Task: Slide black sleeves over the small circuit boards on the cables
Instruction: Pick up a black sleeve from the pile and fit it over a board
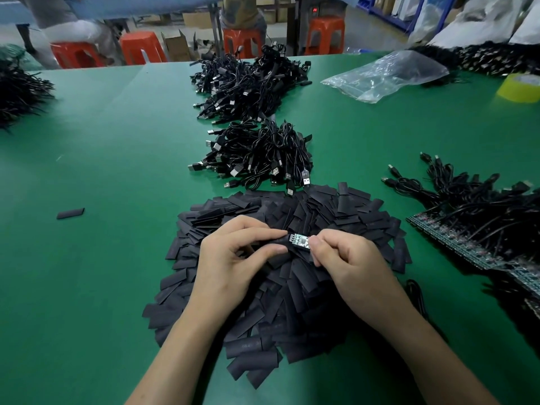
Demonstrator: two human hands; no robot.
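A small green circuit board shows between my two hands, above a big heap of flat black sleeves. My left hand pinches a black sleeve at the board's left end, thumb below and forefinger above. My right hand pinches the board's right end with curled fingers. The board's cable is hidden under my hands.
Two piles of black USB cables lie beyond the heap. At the right is a bundle of cables with strips of boards. One stray sleeve lies at left. A clear plastic bag, yellow tape roll and orange stools are at the back.
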